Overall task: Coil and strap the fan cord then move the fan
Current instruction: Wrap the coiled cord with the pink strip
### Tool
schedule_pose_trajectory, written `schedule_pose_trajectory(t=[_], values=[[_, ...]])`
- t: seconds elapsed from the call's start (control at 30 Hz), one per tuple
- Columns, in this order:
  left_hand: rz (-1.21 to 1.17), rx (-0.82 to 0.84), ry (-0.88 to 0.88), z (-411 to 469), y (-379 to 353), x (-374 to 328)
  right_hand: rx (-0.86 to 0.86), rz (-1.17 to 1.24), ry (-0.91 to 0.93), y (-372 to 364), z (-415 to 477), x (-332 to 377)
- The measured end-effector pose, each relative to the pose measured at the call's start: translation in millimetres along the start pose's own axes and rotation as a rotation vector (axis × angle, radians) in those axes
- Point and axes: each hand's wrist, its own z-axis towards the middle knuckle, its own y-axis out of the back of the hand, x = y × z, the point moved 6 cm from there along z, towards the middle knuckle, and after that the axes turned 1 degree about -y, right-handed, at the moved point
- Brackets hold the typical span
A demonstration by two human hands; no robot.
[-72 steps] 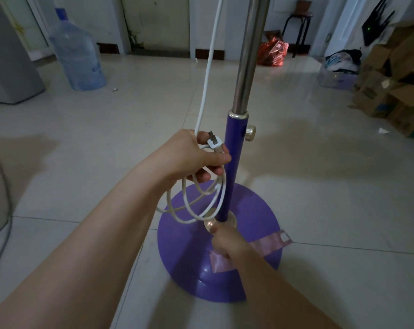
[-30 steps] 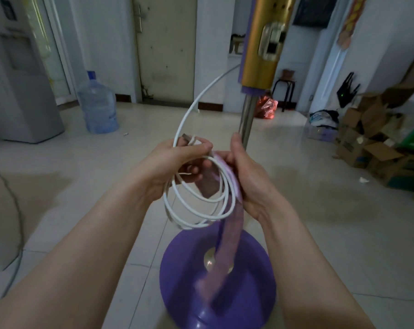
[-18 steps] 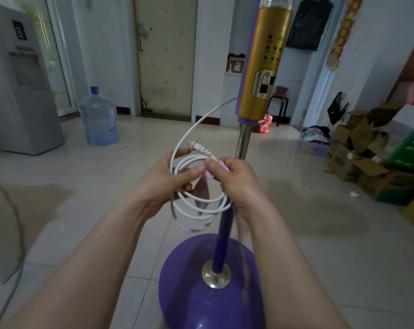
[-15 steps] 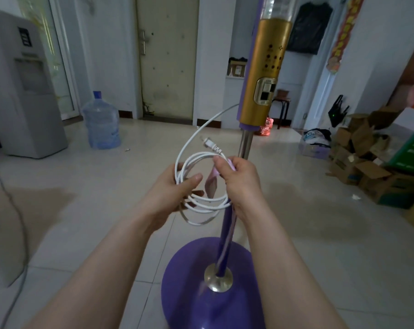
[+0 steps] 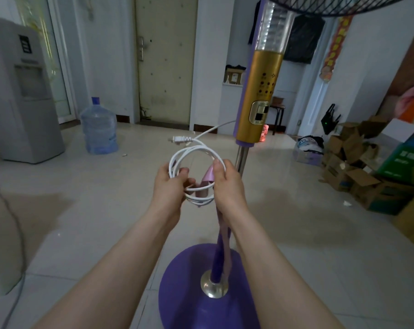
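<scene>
Stretching across the whole view, pale glossy floor tiles (image 5: 308, 222) carry soft reflections and a darker patch on the left. A grey water dispenser (image 5: 18, 91) stands at the left wall, with a blue water jug (image 5: 99, 129) on the floor beside it. A beige door (image 5: 165, 60) is set in the far wall. Opened cardboard boxes (image 5: 358, 176) pile up along the right side, near a green carton (image 5: 405, 160).

The fan (image 5: 263, 96) stands upright just ahead of the person. Its round purple base (image 5: 187, 295) rests on the tiles at the bottom of the view, a purple and chrome pole rises from a metal collar, and a gold control column sits above that. A dark wire grille edge shows at the top right.

The white cord (image 5: 194, 150) leaves the gold column and hangs in several loose loops in front of the pole, held at chest height between both hands. Its plug (image 5: 178, 139) sticks out to the left above the loops. The left hand (image 5: 170, 188) is closed around the left side of the coil, thumb on top. The right hand (image 5: 227, 184) pinches the right side of the coil together with a pale pink strap (image 5: 207, 179). The strap folds over the cord at the thumb, and its long tail hangs down beside the pole towards the base.
</scene>
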Motion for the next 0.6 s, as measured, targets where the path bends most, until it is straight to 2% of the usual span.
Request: schedule_pose_trajectory(t=[0.13, 0.2, 0.3, 0.43, 0.6], values=[[0.012, 0.104, 0.086, 15.3, 3.0, -13.2, 0.134, 0.147, -0.069, -3.5, 3.1, -1.6], [0.038, 0.1, 0.071, 23.1, 7.8, -16.0, 0.274, 0.192, -0.16, -11.7, 5.1, -0.2], [0.056, 0.181, 0.081, 22.7, 10.1, -9.6, 0.388, 0.22, -0.337, -18.6, 11.2, 0.9], [0.099, 0.243, 0.074, 22.9, 10.7, -8.8, 0.474, 0.269, -0.4, -26.5, 19.6, 2.8], [0.139, 0.261, 0.181, 19.8, 10.0, -13.3, 0.542, 0.429, -0.421, -31.7, 22.0, 6.4]])
